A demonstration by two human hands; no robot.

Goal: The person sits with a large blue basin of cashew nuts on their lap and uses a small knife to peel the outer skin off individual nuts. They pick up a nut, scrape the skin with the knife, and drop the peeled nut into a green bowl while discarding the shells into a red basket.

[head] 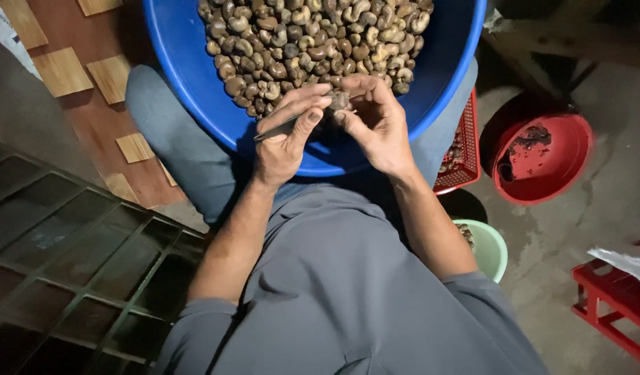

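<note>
A red bowl (pixel 542 158) with dark scraps sits on the grey concrete floor (pixel 584 222), beside a red mesh basket (pixel 460 149). A pale green bucket (pixel 488 248) stands nearer the seated figure, a red stool (pixel 612 302) at the right edge. Opposite, a dark metal grate (pixel 77 271) borders wooden blocks (pixel 84 73) on a reddish board.

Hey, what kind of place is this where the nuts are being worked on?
Probably a small home or backyard nut-shelling spot rather than a factory. The person sits low with a big blue basin of cashew nuts on the lap, red bowl and red basket on a bare concrete floor.
</note>
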